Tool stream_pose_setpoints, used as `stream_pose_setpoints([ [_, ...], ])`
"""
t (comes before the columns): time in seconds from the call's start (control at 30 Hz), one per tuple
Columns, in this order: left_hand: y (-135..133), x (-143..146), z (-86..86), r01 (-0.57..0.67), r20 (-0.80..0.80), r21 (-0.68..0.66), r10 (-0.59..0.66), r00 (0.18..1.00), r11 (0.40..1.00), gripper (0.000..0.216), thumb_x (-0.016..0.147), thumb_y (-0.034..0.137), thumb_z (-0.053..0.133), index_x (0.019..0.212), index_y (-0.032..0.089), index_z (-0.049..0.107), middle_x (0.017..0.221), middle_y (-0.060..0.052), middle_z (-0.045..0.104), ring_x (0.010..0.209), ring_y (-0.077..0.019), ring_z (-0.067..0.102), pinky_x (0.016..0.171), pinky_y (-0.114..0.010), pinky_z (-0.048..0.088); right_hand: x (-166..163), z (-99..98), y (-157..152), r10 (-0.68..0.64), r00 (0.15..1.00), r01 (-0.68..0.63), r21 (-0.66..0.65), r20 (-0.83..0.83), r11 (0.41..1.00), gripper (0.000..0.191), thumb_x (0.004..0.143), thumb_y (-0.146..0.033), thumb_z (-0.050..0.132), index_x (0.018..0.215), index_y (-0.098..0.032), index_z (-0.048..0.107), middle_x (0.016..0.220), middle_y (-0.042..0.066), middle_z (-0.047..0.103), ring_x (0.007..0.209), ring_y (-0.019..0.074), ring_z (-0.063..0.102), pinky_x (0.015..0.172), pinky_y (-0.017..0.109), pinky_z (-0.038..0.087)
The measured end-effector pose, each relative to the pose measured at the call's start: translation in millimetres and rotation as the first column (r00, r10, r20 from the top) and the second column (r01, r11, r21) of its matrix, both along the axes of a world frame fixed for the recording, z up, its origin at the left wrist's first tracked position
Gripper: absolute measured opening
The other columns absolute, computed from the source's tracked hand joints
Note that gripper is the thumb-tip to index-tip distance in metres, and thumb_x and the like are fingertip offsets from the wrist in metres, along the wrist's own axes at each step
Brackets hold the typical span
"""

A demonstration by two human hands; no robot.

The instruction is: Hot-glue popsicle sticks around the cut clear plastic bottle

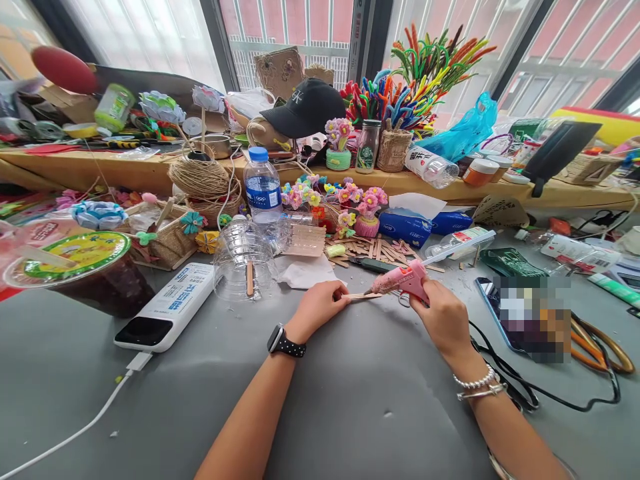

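My left hand (323, 303) pinches the left end of a wooden craft stick (367, 296) low over the grey table. In my right hand (443, 313) is a pink hot glue gun (401, 280), its nozzle pointing left and meeting or nearly meeting the stick. Fingers hide part of the gun's handle. Behind the gun lies a pile of loose craft sticks (383, 251). A panel of craft sticks set side by side (301, 240) rests on clear plastic beyond my left hand, near a white paper sheet (307, 271).
On the left stand a dark drink cup (95, 280) and a white power bank (167, 307) with a cable. A water bottle (263, 187) stands at the back. To the right lie a phone (493, 310) and a black cord (555, 393). A crowded wooden shelf (320, 175) runs behind.
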State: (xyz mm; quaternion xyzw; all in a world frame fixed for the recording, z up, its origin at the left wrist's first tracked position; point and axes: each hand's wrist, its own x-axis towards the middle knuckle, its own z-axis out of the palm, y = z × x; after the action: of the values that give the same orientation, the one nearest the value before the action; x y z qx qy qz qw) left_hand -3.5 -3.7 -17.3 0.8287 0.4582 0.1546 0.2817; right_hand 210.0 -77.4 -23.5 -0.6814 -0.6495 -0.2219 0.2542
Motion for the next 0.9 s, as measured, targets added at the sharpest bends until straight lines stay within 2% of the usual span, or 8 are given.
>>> stream_pose_setpoints([
  [0.9,0.7,-0.6,-0.7,0.014,0.013,0.004,-0.014,1.0,1.0,0.02,0.073,0.033,0.045,0.078,0.019,0.058,0.075,-0.001,0.061,0.069,-0.014,0.052,0.056,-0.022,0.035,5.2,-0.6,-0.2,-0.018,1.0,0.018,-0.024,-0.012,1.0,0.022,0.076,-0.031,0.045,0.082,-0.014,0.057,0.065,0.005,0.058,0.059,0.0146,0.053,0.05,0.023,0.034],
])
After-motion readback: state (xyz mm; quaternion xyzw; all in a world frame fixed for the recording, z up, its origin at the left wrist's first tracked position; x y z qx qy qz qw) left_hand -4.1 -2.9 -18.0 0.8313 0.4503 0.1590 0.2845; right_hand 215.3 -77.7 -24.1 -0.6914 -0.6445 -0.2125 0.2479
